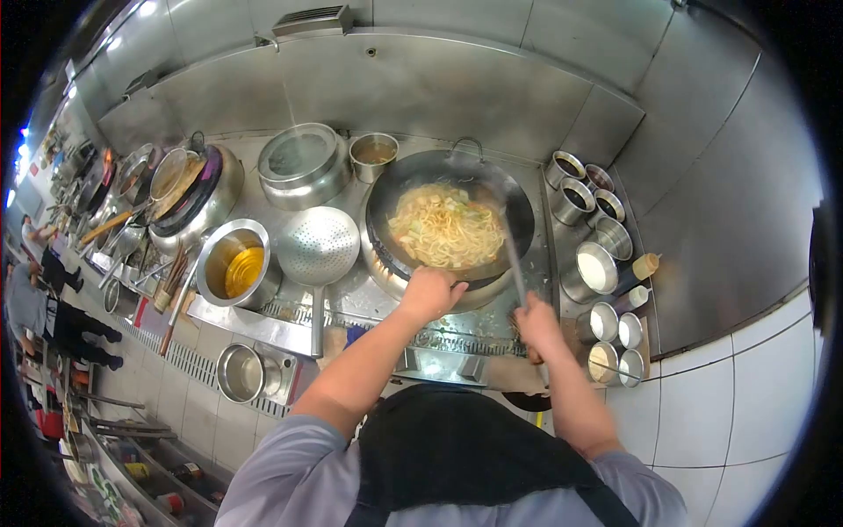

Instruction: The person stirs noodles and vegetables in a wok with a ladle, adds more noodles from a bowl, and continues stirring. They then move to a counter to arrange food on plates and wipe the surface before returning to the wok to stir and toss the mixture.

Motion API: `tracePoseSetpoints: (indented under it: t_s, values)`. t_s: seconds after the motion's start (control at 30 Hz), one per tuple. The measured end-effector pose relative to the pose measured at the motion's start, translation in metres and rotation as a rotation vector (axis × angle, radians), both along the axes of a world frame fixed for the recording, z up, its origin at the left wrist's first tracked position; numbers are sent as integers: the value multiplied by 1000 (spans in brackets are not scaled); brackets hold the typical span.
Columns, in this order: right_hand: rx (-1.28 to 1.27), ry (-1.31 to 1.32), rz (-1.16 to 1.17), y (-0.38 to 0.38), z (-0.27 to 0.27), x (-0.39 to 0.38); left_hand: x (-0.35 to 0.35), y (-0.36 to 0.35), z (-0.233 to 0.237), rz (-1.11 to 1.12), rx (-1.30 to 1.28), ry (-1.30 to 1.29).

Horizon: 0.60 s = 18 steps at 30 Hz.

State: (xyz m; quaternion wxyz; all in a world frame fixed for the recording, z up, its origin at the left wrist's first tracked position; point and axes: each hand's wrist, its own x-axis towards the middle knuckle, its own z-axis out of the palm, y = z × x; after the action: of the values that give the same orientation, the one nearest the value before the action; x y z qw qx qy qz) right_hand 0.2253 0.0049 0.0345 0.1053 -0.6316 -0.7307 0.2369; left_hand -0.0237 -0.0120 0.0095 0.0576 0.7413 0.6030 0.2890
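Observation:
A large black wok stands on the burner, with pale noodles and bits of vegetable in it. My left hand is closed at the wok's near rim; the part it grips is mostly hidden beneath it. In my right hand is the handle of a long metal utensil, which reaches up to the wok's right side. The utensil's upper end is blurred. A round perforated strainer lies left of the wok, its handle toward me.
Left of the strainer is a metal pot of yellow oil. Behind stand a lidded pot and a small pot. Seasoning containers line the right side. Another wok station and people are at far left.

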Motion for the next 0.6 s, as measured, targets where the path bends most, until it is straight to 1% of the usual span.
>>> tracePoseSetpoints:
  t_s: [0.03, 0.07, 0.1, 0.17, 0.2, 0.23, 0.3, 0.33, 0.4, 0.43, 0.5, 0.53, 0.57, 0.6]
  values:
    - [-112, 113, 59, -3, -13, -2, 0, -1, 0, 4, -9, -1]
    - [-279, 262, -1, -23, 34, -19, 0, -2, 2, -4, -11, 1]
    - [-279, 264, -8, -21, 32, -14, 0, -2, 3, -4, -28, 22]
    - [-312, 512, -50, -18, 38, -6, 0, -1, 4, -3, -49, 42]
    - [-193, 398, -72, -18, 43, -2, -1, 0, 3, -5, -41, 45]
    - [-51, 329, -75, -9, 34, 4, -1, -1, 1, -6, -35, 48]
    - [157, 186, -3, 13, 11, 20, -1, -2, 0, -2, -47, 43]
    - [161, 187, 2, 12, 9, 17, -1, -1, 1, -1, -55, 41]
    - [111, 19, -67, 4, 1, 9, -2, 0, 1, 5, -65, 54]
    - [-207, 207, -140, -15, 29, -10, -1, 0, 1, 6, -80, 66]
    - [-407, 521, -40, -27, 19, -13, -1, -1, 1, -8, -96, 69]
    - [-406, 520, -36, -27, 25, -10, -3, 0, 2, -28, -111, 79]
    - [-436, 624, -37, -28, 35, -5, -4, -3, 2, -24, -109, 79]
    - [-466, 729, -38, -26, 41, 0, -4, -9, 1, -30, 81, 29]
